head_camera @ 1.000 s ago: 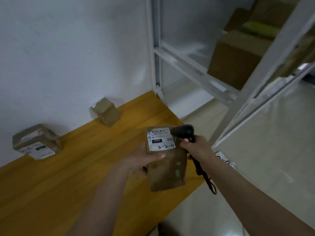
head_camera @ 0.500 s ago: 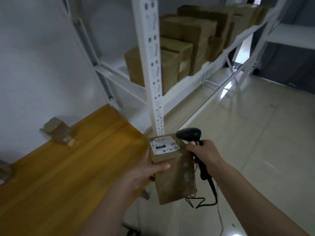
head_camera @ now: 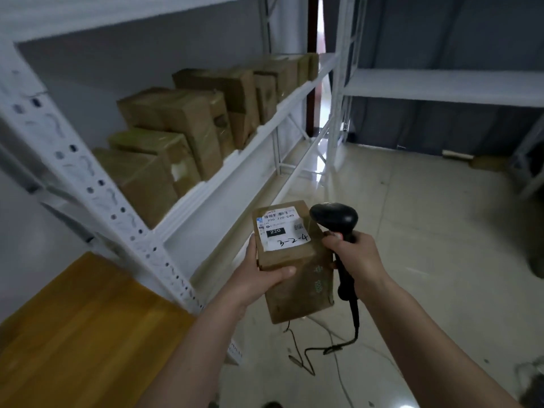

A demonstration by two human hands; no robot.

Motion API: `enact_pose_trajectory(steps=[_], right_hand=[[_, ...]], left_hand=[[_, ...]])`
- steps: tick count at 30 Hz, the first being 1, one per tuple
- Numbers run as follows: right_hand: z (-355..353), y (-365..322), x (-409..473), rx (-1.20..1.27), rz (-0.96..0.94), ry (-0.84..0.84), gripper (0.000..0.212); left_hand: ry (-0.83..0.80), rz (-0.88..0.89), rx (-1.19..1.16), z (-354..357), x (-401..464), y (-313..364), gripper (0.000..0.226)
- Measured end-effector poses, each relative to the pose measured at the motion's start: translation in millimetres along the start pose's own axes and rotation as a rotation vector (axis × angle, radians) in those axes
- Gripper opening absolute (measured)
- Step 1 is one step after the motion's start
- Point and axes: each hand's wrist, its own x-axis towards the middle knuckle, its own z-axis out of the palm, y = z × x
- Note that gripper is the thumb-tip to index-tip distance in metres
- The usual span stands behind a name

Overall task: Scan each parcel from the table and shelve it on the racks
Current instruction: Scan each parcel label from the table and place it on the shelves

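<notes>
While the parcel sits upright between both hands over the floor, its label faces up, marked 3-2-4. Left of it, the white rack carries a row of brown boxes; the wooden table lies lower left. Left hand clasps the parcel's side, thumb across its front. Right hand grips the black scanner, head touching the parcel's top corner.
</notes>
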Motion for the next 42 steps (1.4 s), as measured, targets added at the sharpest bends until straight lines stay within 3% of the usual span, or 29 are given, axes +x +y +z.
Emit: enact_pose_trajectory(steps=[10, 20, 25, 33, 42], right_hand=[[-35.7, -67.2, 94.3, 0.187, -0.172, 0.140, 0.011], [-17.2, -148.9, 209.4, 0.262, -0.263, 0.110, 0.008], [-29.0, -172.7, 257.3, 0.335, -0.288, 0.116, 0.011], [-40.6, -213.3, 362.2, 0.372, -0.287, -0.019, 0.013], [-129.6, -284.2, 512.4, 0.311, -0.336, -0.113, 0.014]], left_hand=[[-0.046, 0.235, 0.046, 26.5, 120.1, 89.6, 0.098], [-0.016, 0.361, 0.072, 6.9, 245.2, 177.4, 0.103], [0.005, 0.347, 0.077, 19.5, 289.5, 201.5, 0.108], [0.153, 0.331, 0.046, 37.3, 375.8, 235.2, 0.105], [0.221, 0.305, -0.055, 133.8, 498.4, 322.0, 0.108]])
